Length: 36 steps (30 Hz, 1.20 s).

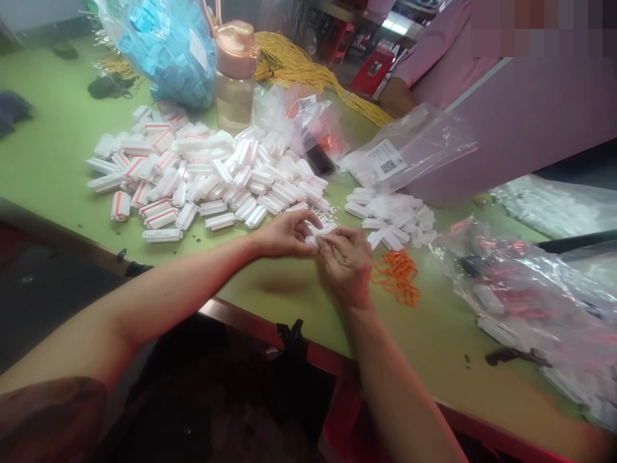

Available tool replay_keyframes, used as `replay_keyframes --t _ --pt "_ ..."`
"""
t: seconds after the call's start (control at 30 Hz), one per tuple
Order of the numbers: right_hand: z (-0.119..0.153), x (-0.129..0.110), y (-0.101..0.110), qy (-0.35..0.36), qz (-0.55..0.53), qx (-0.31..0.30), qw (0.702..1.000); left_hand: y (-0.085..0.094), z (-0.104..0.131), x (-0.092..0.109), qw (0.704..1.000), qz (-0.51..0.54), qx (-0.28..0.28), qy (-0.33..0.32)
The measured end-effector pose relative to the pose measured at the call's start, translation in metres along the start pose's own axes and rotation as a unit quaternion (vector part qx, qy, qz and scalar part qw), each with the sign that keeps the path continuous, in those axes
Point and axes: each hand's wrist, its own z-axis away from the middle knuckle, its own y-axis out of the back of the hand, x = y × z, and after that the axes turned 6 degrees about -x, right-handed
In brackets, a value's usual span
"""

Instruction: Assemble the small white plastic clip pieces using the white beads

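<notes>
Over a heap of tiny white pieces (326, 222), my left hand (284, 233) curls its thumb and fingers around a small white plastic piece (312, 240). My right hand (349, 260) meets it there, thumb and forefinger pinched at that piece's right end; anything small between those fingertips is hidden. To the left lies a large pile of white plastic housings (219, 173), some with orange strips. Right of my hands are white plastic covers (398, 215) and, nearer me, a cluster of orange rectangular frames (399, 276).
A bottle (235, 83) and a bag of blue parts (168, 54) stand behind the pile. Yellow cables (308, 64) run along the back. Clear bags (385, 157) lie behind the covers, more bagged parts (525, 276) at right. Another person's arm (409, 77) is across the table.
</notes>
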Motion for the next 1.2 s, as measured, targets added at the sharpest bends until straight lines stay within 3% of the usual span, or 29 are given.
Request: replay_keyframes --t 0.27,0.4,0.7,0.83,1.0,1.07,1.2 --pt "-0.002 0.004 0.010 0.050 0.007 -0.059 0.997 0.001 0.001 0.001 1.000 0.021 0.009 0.007" --pt "0.000 0.006 0.016 0.058 0.016 -0.054 0.997 0.002 0.000 0.003 0.999 0.021 0.028 0.003" --pt "0.001 0.000 0.013 0.077 0.126 -0.076 0.986 0.003 0.001 0.000 1.000 0.023 0.021 -0.001" --pt "0.000 -0.005 0.011 0.042 0.086 -0.090 0.991 0.003 0.000 -0.003 0.999 0.040 0.025 -0.009" --pt "-0.003 0.015 0.020 -0.066 -0.068 -0.036 0.995 0.003 -0.002 0.004 0.994 0.060 0.093 -0.014" --pt "-0.003 0.025 0.025 -0.091 -0.036 -0.065 0.993 0.003 -0.001 0.006 0.991 0.036 0.125 -0.018" --pt "0.000 0.028 0.026 -0.137 0.050 -0.189 0.971 0.004 -0.001 0.003 0.988 -0.018 0.149 -0.018"
